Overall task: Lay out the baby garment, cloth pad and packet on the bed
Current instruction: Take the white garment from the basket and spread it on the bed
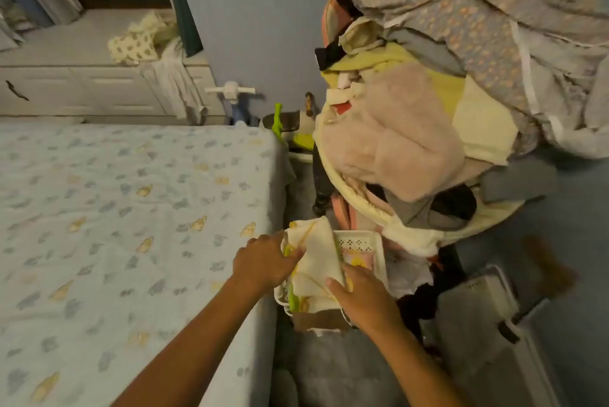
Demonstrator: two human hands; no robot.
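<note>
Low in the frame, right of centre, a cream cloth bundle (314, 261) sits in a white basket (362, 242) beside the bed (131, 209) — between both hands. The left hand (263, 263) grips its left edge; the right hand (361, 296) lies flat on its lower right, fingers spread.

The bed (131, 209) carries only its pale blue sheet (99, 291), printed with small grey and yellow shapes.

Matt printed cotton bed sheet (115, 209); perforated white plastic basket (359, 240).
</note>
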